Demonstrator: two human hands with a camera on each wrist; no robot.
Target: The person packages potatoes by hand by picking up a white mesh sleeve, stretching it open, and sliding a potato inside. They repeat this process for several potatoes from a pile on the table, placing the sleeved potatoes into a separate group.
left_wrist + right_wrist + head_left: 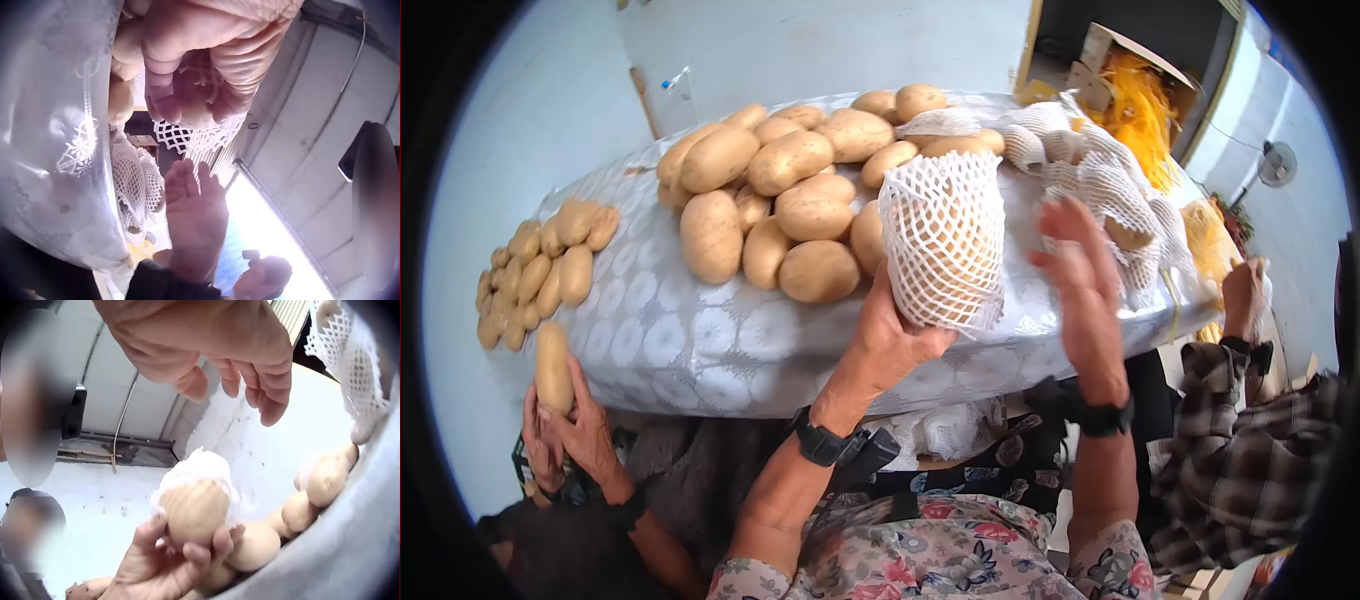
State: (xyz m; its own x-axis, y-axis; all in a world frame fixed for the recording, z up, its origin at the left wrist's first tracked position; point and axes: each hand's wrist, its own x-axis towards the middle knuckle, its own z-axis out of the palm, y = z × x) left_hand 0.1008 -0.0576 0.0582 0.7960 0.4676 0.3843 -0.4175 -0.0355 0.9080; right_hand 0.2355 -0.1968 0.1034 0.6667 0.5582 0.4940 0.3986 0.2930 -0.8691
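Note:
A large potato in a white foam net (pixel 945 240) is gripped from below by my left hand (pixel 890 335), above the table's front edge. In the left wrist view the fingers of my left hand (pixel 206 56) curl round it, with net (pixel 187 136) hanging past them. My right hand (pixel 1085 285) is raised to the right of the netted potato, apart from it, palm turned toward it and holding nothing. The right wrist view has my right hand (pixel 212 347) with loosely bent fingers, and the potato (pixel 195 512) held in my left hand (pixel 165 562).
Bare potatoes (pixel 815 210) are heaped behind and left of my left hand, with a smaller group (pixel 530 270) at far left. Netted potatoes (pixel 1105 185) lie at right. Someone at left holds a potato (pixel 553 368); another person's plaid sleeve (pixel 1250 440) is at right.

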